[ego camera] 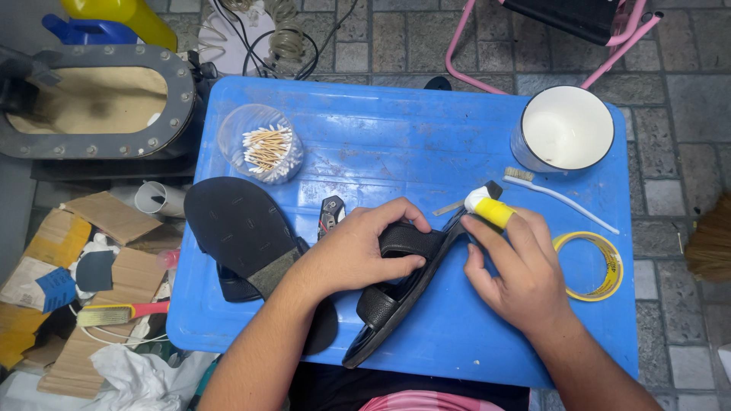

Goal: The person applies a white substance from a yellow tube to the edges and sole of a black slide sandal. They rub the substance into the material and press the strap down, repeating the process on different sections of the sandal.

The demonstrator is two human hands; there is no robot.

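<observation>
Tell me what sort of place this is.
Probably a small shoe-repair spot set up on paved ground. A black sandal is held on a blue plastic table, a small tube is pressed to it, and another sandal lies sole-up nearby.

Table top (396, 144), centre of frame: bright blue, scuffed with pale streaks. Sandal (396, 293) at lower centre: black, pebbled grain on the strap. Sole (232, 224) at centre left: black with an olive-grey heel patch. Tube (489, 209) right of centre: yellow body, white cap. Cup (567, 128) at upper right: white inside, dark rim. Tape roll (601, 266) at right: yellow. Toothbrush (560, 196) below the cup: white handle, tan bristles. Cotton swabs (266, 148) at upper left: tan sticks, white tips. Chair frame (464, 46) at top: pink. Floor (685, 99): grey tiles in a grid.
</observation>
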